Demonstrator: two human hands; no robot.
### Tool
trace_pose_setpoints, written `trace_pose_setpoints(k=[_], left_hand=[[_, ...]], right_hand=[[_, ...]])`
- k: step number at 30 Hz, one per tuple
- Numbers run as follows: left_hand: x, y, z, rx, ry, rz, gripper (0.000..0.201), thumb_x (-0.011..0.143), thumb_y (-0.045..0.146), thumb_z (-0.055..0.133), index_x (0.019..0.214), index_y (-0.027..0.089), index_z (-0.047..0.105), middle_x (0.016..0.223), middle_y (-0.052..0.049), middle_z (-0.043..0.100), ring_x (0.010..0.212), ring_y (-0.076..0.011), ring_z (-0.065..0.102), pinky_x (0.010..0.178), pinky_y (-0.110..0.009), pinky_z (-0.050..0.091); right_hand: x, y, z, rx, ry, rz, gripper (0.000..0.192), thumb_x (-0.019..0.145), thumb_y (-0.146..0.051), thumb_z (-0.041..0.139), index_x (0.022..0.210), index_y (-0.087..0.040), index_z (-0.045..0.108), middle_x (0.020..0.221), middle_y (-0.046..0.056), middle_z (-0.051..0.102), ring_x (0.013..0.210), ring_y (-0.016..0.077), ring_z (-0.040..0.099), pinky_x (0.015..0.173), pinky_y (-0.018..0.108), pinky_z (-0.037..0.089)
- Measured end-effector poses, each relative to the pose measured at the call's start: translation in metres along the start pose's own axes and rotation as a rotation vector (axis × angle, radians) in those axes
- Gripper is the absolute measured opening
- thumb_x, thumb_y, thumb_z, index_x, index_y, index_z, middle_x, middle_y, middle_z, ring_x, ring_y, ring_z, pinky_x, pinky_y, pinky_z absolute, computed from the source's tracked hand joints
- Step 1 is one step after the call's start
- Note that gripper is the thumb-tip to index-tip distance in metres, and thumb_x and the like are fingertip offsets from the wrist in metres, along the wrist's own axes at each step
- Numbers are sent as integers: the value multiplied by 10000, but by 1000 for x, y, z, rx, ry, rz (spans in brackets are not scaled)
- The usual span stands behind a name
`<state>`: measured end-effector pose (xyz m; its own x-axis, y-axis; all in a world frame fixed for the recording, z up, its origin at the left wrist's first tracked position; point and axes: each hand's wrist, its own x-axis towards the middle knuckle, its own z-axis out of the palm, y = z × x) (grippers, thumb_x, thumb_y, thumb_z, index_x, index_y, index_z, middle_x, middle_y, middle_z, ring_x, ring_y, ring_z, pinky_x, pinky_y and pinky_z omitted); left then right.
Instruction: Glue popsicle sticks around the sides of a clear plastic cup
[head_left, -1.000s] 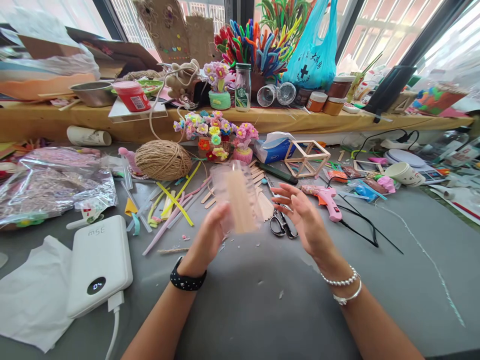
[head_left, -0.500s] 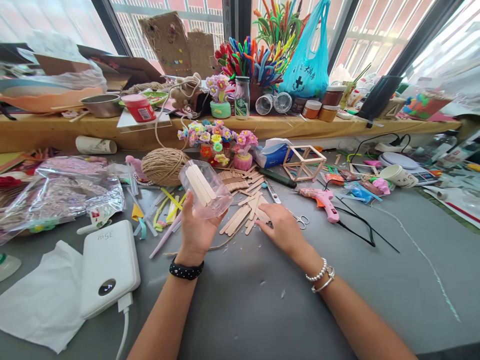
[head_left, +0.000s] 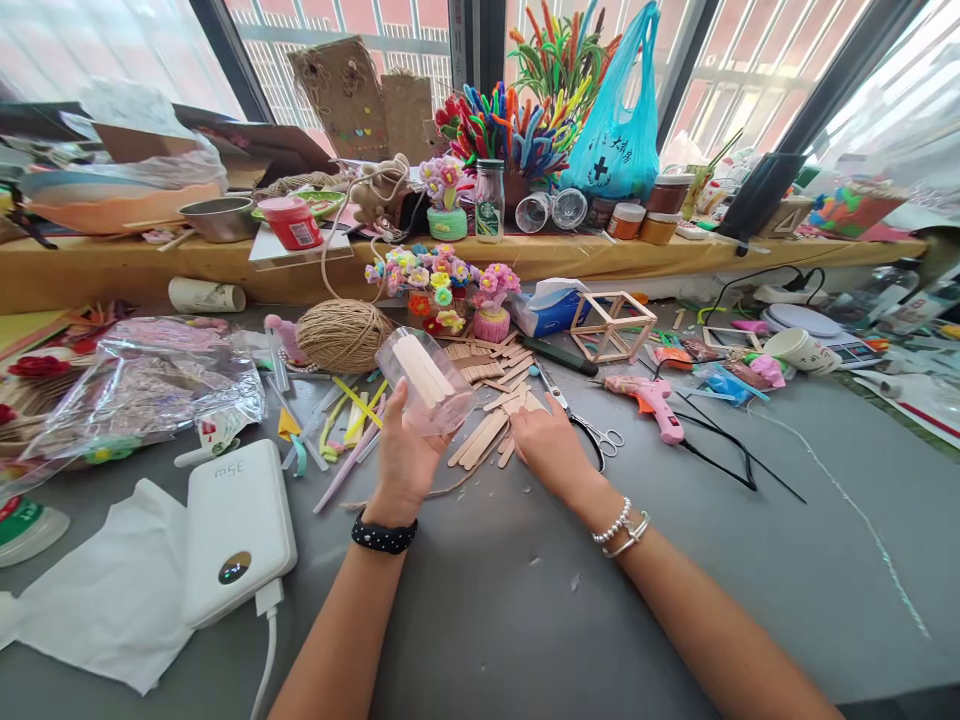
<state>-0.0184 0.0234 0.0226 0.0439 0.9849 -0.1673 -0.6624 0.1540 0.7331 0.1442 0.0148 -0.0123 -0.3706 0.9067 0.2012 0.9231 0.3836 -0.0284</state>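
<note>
A clear plastic cup (head_left: 454, 408) is tilted in my left hand (head_left: 405, 462), which has its fingers wrapped round the lower side. Pale craft sticks (head_left: 424, 368) run side by side along the cup's wall. Over the loose pile of craft sticks (head_left: 480, 438) on the table, my right hand (head_left: 547, 440) bends its fingers down and closes on a stick; its fingertips are partly hidden. Just right of that hand lie scissors (head_left: 611, 440) with one black and one metal handle loop showing.
A pink glue gun (head_left: 654, 400) with its black cable lies at right, near a wooden stick cube frame (head_left: 613, 328). Behind the cup sits a twine ball (head_left: 343, 335). At left are a white power bank (head_left: 240, 530) and tissue (head_left: 112, 590).
My right hand has moved slightly left and its fingers have curled down onto the stick pile. My left hand still holds the cup. The whole view has shifted a little to the right.
</note>
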Motion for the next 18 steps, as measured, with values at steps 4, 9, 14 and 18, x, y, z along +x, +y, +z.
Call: trace_pose_setpoints(k=[4, 9, 14, 18], left_hand=[[4, -5, -4, 187, 62, 98, 356, 711, 341, 616, 1021, 176, 556, 1016, -48, 647, 945, -172, 609, 814, -274, 465], [5, -10, -8, 287, 143, 158, 462, 638, 261, 704, 1044, 199, 490, 1029, -41, 622, 980, -161, 583, 843, -282, 427], [1, -17, -2, 272, 91, 69, 474, 632, 256, 706, 1044, 184, 484, 1038, -57, 607, 1006, -188, 565, 835, -296, 426], [-4, -26, 3, 326, 30, 8, 466, 688, 331, 660, 1086, 180, 470, 1064, -74, 588, 1041, -220, 546, 857, -352, 428]], right_hand=[[0, 1, -7, 24, 64, 23, 306, 814, -20, 341, 937, -79, 615, 875, 168, 672, 801, 236, 628, 965, 411, 350], [-8, 17, -13, 68, 134, 128, 344, 807, 1, 328, 981, -117, 601, 892, 150, 669, 826, 246, 619, 763, 368, 469], [-24, 33, -25, 336, 534, 254, 252, 882, -215, 389, 985, -193, 618, 927, 95, 682, 862, 231, 628, 793, 372, 467], [-35, 25, -39, 479, 786, 247, 146, 817, -248, 539, 907, -271, 653, 854, 27, 708, 797, 202, 650, 781, 347, 480]])
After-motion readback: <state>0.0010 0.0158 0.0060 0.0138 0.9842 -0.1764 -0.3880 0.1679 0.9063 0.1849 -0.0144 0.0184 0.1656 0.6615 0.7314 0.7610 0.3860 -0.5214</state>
